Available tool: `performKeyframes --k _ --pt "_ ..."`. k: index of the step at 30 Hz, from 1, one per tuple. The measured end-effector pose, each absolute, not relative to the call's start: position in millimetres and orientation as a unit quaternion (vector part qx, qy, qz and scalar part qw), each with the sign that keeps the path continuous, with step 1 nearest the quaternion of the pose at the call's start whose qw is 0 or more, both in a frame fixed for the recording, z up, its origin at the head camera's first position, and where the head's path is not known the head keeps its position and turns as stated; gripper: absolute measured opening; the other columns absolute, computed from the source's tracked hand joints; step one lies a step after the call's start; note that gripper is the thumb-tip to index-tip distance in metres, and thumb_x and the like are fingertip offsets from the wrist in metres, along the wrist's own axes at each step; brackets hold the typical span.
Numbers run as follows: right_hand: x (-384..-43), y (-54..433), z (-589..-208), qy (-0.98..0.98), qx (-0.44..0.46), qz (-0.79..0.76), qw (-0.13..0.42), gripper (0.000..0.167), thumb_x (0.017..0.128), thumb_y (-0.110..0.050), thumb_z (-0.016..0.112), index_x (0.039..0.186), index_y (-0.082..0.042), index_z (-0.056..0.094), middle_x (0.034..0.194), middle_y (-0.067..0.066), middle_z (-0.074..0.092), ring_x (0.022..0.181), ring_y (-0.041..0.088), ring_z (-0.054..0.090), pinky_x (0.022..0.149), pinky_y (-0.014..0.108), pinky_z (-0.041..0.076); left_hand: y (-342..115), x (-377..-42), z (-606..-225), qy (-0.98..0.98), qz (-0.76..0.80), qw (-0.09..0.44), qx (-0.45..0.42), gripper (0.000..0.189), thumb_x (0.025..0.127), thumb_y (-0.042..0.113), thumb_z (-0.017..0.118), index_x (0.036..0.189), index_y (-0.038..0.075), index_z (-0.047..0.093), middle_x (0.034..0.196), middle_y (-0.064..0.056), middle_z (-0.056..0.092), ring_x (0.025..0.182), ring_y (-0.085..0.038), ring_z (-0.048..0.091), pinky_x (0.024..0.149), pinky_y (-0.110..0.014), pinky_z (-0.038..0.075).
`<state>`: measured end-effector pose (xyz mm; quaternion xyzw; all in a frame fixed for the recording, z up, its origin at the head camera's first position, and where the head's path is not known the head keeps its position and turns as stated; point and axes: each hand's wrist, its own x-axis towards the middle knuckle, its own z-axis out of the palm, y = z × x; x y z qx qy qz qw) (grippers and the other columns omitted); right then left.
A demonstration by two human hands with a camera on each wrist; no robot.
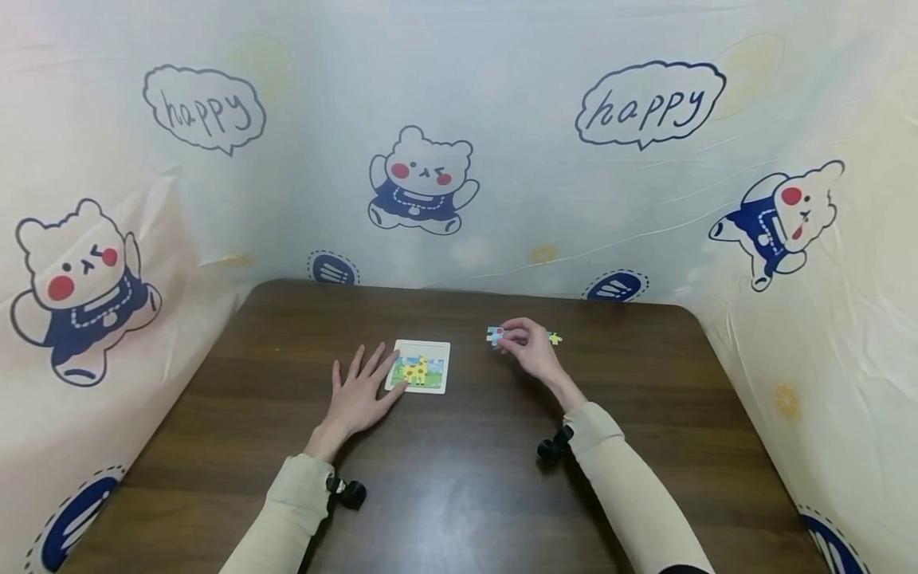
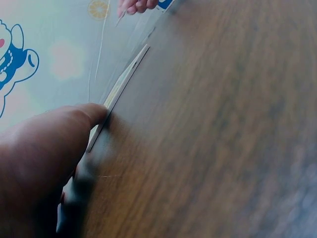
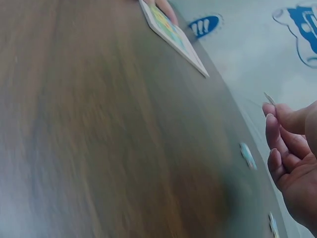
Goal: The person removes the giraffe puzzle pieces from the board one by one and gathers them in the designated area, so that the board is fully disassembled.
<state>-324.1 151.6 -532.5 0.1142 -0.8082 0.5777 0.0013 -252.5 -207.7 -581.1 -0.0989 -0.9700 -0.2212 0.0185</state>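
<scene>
In the head view my left hand (image 1: 357, 401) lies with fingers spread on the table at the left side of a white-framed jigsaw board (image 1: 444, 367). Its thumb and a fingertip touch the frame, inside which a yellow giraffe picture shows. The left wrist view has the thumb (image 2: 86, 115) against the board's edge (image 2: 130, 72). Farther right, my right hand (image 1: 532, 348) pinches a small light-blue puzzle piece (image 1: 492, 336) between thumb and fingertips. That piece (image 3: 269, 98) appears edge-on and off the table in the right wrist view.
A yellow-green puzzle piece (image 1: 555, 339) lies just right of my right hand. Two loose pieces, one nearer the hand (image 3: 248, 156) and one lower (image 3: 274, 225), show in the right wrist view. Behind the brown table (image 1: 445, 494) hangs a printed cloth (image 1: 531, 183).
</scene>
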Motion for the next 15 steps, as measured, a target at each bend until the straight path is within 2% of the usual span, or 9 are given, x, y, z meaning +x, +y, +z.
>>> performKeyframes --k 15 --pt "-329.6 252.8 -535.9 -0.823 0.054 0.562 0.057 0.028 0.102 0.008 0.07 0.127 0.019 0.063 0.104 0.04 0.077 0.073 0.001 0.071 0.07 0.016 0.058 -207.1 -251.1 -579.6 -0.967 -0.233 0.024 -0.1 0.079 0.106 0.065 0.058 0.173 0.026 0.038 0.184 -0.013 0.026 0.172 -0.049 0.009 0.128 -0.084 -0.007"
